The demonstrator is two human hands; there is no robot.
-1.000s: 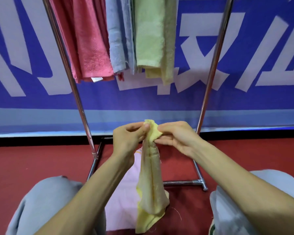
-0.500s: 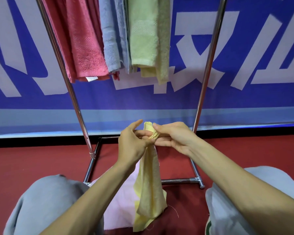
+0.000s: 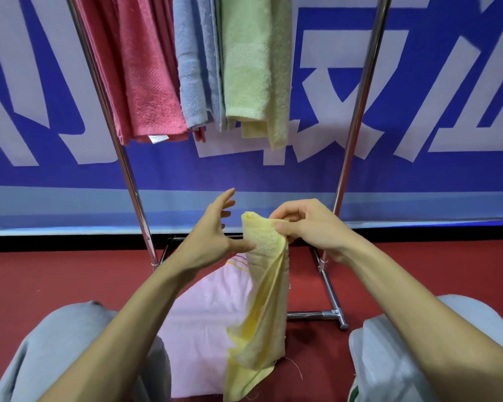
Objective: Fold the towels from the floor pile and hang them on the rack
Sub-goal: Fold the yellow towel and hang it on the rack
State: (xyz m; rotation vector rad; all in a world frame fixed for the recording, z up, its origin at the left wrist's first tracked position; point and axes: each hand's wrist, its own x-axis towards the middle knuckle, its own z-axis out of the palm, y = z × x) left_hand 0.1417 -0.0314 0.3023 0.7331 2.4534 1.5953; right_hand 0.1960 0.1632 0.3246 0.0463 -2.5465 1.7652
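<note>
A pale yellow towel (image 3: 266, 309) hangs bunched lengthwise in front of me. My right hand (image 3: 305, 224) pinches its top edge between thumb and fingers. My left hand (image 3: 212, 233) is just left of it, fingers spread and straight, the thumb tip touching the cloth. A pink towel (image 3: 206, 329) lies flat on the red floor below, between my knees. The chrome rack (image 3: 128, 175) stands ahead. On it hang a red towel (image 3: 145, 82), a light blue towel (image 3: 195, 68) and a green-yellow towel (image 3: 253, 68); the rack's top bar is out of view.
My knees in grey trousers (image 3: 55, 352) frame the bottom corners. The rack's base tube (image 3: 328, 285) runs along the floor at the right. A blue banner with white characters (image 3: 433, 111) covers the wall behind the rack.
My left hand has let go of the towel's top and opened its fingers. My right hand keeps the pinch, and the top edge has spread a little wider.
</note>
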